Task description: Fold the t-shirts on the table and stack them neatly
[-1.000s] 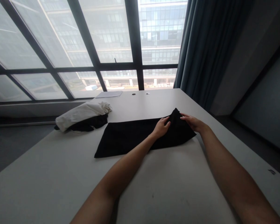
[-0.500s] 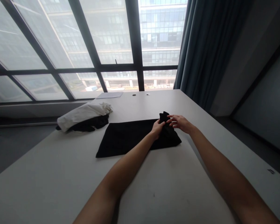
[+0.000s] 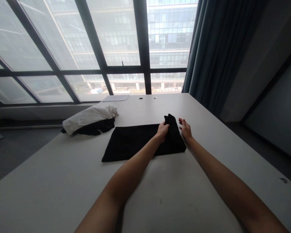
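A black folded garment [image 3: 133,139], its exact kind not clear, lies flat on the white table [image 3: 174,184]. My left hand [image 3: 163,130] grips its bunched far right part, which stands raised above the rest. Just past the garment's right edge is my right hand [image 3: 185,128], with fingers apart and nothing in them. That hand is beside the cloth; whether its edge touches it I cannot tell.
On the left side of the table a white garment [image 3: 87,117] lies over a black one [image 3: 97,127]. Papers [image 3: 115,98] rest near the far edge by the window. A dark blue curtain [image 3: 208,58] hangs at the right.
My right hand has come off the bunched black cloth and moved to its right side. The left hand keeps its grip, and the garment's right end is drawn in slightly.
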Tool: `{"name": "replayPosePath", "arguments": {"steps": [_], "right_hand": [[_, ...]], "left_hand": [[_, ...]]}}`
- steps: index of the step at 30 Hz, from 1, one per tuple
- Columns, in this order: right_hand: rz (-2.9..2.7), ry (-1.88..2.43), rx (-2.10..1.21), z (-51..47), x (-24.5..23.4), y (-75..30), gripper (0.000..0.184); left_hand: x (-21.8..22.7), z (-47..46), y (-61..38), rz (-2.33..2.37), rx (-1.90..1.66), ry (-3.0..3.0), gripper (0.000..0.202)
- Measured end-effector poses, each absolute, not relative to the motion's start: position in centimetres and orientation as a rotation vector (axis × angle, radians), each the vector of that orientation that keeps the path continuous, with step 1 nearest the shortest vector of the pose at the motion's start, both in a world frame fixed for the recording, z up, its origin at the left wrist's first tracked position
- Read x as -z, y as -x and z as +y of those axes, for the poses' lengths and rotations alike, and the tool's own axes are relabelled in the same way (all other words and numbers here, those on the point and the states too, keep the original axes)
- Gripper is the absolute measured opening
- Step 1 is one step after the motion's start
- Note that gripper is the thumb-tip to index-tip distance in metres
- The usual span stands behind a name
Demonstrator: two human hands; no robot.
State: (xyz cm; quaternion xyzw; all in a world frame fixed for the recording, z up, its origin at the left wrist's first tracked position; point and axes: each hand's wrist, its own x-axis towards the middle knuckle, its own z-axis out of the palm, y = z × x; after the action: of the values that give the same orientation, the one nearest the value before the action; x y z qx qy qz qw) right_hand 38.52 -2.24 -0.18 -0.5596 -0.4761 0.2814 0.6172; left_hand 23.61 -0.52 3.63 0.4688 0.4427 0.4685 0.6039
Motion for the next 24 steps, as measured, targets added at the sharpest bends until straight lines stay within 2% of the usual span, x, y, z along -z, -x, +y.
{"name": "replayPosePath", "arguments": {"steps": [5,10,14,19,22,24], "right_hand": [[-0.991,1.301,-0.727,-2.8,0.2,-39.2,0.074],[-1.133,1.214,-0.749,-3.5,0.1,-37.7,0.071],[-1.36,1.125,-0.704,-4.3,-0.2,-35.8,0.065],[-1.559,0.967,-0.612,-6.0,-0.9,-34.0,0.061],[-1.722,0.866,-0.488,-7.7,-1.4,-32.3,0.063],[-1.885,0.824,-0.393,-8.9,-1.5,-30.7,0.072]], "left_hand": [[-8.9,-1.2,-21.0,1.01,-1.159,-1.132,0.034],[-12.8,-1.5,-17.4,1.017,-1.227,-1.162,0.026],[-14.3,-1.5,-14.6,1.028,-1.235,-1.109,0.021],[-15.6,-1.5,-11.0,1.072,-1.259,-1.056,0.023],[-16.0,-1.4,-8.4,1.097,-1.277,-1.037,0.019],[-16.1,-1.2,-6.5,1.112,-1.314,-1.031,0.017]]}}
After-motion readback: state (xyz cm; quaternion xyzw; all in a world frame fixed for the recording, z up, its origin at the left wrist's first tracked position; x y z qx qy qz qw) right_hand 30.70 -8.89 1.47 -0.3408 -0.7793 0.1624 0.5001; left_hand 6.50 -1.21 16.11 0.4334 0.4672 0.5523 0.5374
